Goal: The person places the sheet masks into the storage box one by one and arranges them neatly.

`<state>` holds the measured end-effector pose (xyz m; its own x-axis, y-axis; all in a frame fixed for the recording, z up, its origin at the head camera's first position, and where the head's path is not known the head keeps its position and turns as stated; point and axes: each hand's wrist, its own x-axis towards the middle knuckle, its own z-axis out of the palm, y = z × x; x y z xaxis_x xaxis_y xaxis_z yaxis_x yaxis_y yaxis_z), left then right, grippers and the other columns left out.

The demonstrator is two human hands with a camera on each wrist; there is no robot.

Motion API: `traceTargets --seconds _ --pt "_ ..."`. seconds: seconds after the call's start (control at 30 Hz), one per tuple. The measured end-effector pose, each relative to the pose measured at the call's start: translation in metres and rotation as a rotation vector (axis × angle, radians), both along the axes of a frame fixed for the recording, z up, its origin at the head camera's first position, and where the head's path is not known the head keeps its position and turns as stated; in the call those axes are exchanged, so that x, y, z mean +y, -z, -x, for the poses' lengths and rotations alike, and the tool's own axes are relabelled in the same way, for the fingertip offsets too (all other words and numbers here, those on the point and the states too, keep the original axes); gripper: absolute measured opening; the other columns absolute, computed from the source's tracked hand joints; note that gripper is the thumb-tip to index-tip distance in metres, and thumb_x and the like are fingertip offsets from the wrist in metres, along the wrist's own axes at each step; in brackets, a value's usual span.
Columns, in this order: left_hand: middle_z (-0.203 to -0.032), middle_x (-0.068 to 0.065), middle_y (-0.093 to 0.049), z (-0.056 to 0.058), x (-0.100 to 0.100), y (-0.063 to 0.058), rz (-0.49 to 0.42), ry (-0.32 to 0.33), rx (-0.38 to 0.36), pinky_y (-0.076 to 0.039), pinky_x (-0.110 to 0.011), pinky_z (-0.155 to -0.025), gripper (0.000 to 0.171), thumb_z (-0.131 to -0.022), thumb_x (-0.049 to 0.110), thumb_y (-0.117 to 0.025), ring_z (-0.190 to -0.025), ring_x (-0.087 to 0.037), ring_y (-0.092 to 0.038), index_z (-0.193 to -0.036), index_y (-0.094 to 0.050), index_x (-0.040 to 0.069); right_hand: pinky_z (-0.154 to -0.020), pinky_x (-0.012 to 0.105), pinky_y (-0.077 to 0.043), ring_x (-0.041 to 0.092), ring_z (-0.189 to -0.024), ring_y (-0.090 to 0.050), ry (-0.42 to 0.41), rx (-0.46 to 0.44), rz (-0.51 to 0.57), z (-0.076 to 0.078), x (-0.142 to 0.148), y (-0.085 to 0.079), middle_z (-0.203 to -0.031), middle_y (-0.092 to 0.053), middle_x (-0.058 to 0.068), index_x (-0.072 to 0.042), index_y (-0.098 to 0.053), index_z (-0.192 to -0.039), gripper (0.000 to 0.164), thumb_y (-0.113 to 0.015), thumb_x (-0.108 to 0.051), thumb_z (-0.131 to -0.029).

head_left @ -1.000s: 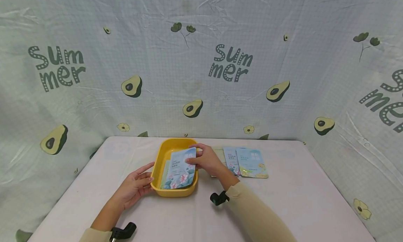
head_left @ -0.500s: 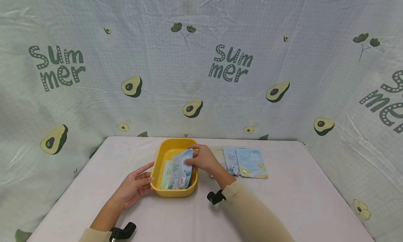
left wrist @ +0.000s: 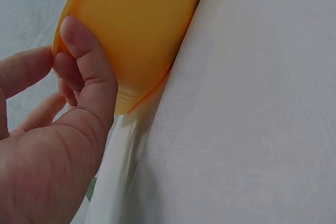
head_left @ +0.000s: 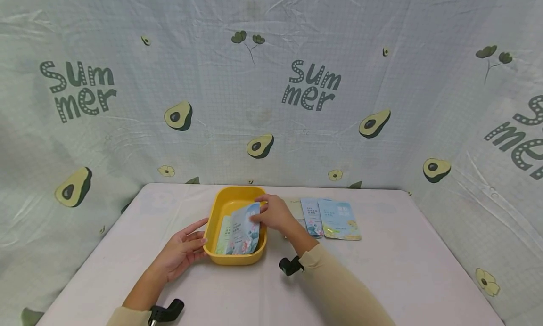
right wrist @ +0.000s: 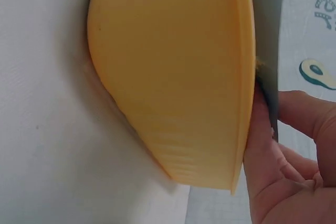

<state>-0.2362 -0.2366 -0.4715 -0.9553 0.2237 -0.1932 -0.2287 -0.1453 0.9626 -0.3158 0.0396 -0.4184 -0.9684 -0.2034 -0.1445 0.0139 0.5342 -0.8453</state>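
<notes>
A yellow plastic tub (head_left: 212, 253) stands on the table. My left hand (head_left: 182, 253) holds it by the left rim; in the left wrist view the thumb (left wrist: 79, 38) lies against the outer wall near that rim. Over the tub's right rim, my right hand (head_left: 273, 215) pinches a blue sheet mask packet (head_left: 243, 227) with pink flowers by its right edge. That packet leans tilted inside the tub and partly covers a pale green packet (head_left: 223, 236). In the right wrist view the held packet (right wrist: 269, 19) appears nearly edge-on beside the rim.
Right of the tub lie a blue flowered packet (head_left: 311, 217), a light blue packet (head_left: 339, 220) overlapping it, and a pale packet (head_left: 294, 208) partly hidden by my right arm. A printed curtain (head_left: 263, 95) rises behind the white table (head_left: 403, 264).
The right hand has shifted slightly left and the held packet has turned and sunk a little into the tub, baring more of the green packet. The left hand has stayed in place.
</notes>
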Motion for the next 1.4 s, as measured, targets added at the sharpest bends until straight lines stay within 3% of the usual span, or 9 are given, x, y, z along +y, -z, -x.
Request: traceTargets --seconds 0.23,0.53,0.97,1.4 --pt "-0.114 -0.003 -0.061 0.0 0.0 -0.002 0.011 0.003 0.002 -0.061 -0.027 -0.085 0.074 -0.101 0.006 -0.061 -0.096 -0.018 -0.068 -0.164 -0.023 0.011 -0.074 0.029 -0.063 0.02 -0.071 -0.067 0.016 0.024 0.003 0.002 0.001 0.001 -0.088 -0.065 0.008 -0.008 -0.062 -0.138 0.056 -0.082 -0.012 -0.086" --pt "-0.115 -0.003 -0.062 0.001 -0.001 -0.002 0.007 0.005 -0.004 -0.061 -0.027 -0.084 0.075 -0.101 0.005 -0.062 -0.096 -0.018 -0.068 -0.164 -0.022 0.011 -0.074 0.03 -0.063 0.02 -0.073 -0.07 0.054 0.01 0.037 0.004 -0.004 0.006 -0.093 -0.068 0.008 -0.007 -0.062 -0.134 0.053 -0.083 -0.01 -0.085" --pt "-0.115 -0.003 -0.062 0.001 0.0 -0.001 0.005 0.0 -0.009 -0.061 -0.029 -0.087 0.076 -0.1 0.006 -0.063 -0.099 -0.019 -0.069 -0.164 -0.022 0.011 -0.065 0.028 -0.062 0.018 -0.068 -0.071 0.013 0.024 0.055 0.003 0.001 0.0 -0.093 -0.068 0.009 0.0 -0.066 -0.13 0.049 -0.082 -0.004 -0.084" --pt "-0.114 -0.002 -0.062 0.0 0.001 -0.002 0.007 -0.002 -0.01 -0.061 -0.028 -0.086 0.076 -0.1 0.006 -0.063 -0.097 -0.018 -0.069 -0.164 -0.022 0.011 -0.068 0.027 -0.062 0.016 -0.067 -0.073 -0.009 0.026 -0.004 0.0 0.003 -0.005 -0.088 -0.072 0.007 0.001 -0.065 -0.13 0.05 -0.083 -0.009 -0.084"
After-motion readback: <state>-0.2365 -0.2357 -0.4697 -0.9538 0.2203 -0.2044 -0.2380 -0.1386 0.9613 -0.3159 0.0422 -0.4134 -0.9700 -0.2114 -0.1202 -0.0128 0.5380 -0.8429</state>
